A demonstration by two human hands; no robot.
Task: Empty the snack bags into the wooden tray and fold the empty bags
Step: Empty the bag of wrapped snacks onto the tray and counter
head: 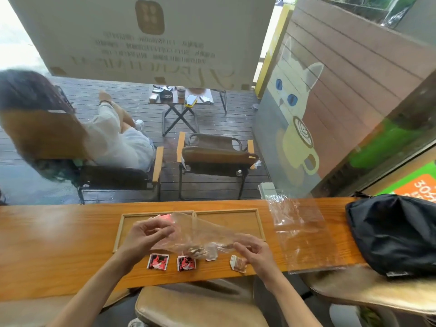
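A clear plastic snack bag [200, 234] hangs over the near rim of the wooden two-compartment tray [258, 223], with a few small snacks still inside at its low end. My left hand [147, 234] pinches the bag's left edge. My right hand [253, 252] grips its right end. A red packet [162, 217] lies in the tray's left compartment. On the counter in front of the tray lie two red-and-black packets [158, 261] [186, 263] and two pale brownish packets [238, 263] [211, 254].
A second clear bag [304, 234] lies flat on the wooden counter [59, 244] to the right of the tray. A black bag [396, 234] sits at the far right. Padded stools stand below the counter. Beyond the window are chairs and a seated person.
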